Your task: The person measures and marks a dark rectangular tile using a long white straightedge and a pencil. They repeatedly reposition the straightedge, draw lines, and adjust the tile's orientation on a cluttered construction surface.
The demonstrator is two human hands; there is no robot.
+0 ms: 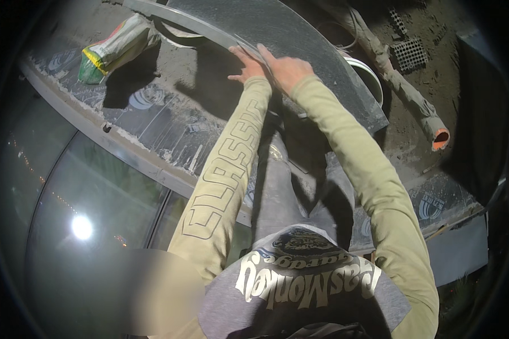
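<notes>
A large curved dark stone slab with a pale edge strip stands across the upper middle. My left hand touches that edge, index finger reaching up and little finger spread out. My right hand lies just beside it, gripping the same edge with its index finger along it; some fingers are hidden. Below the slab are my legs in dusty grey trousers.
A partly filled sack lies on the dusty ledge at left, above glass panels. A white bucket, a wrapped pipe with an orange end and grey mesh pieces lie to the right.
</notes>
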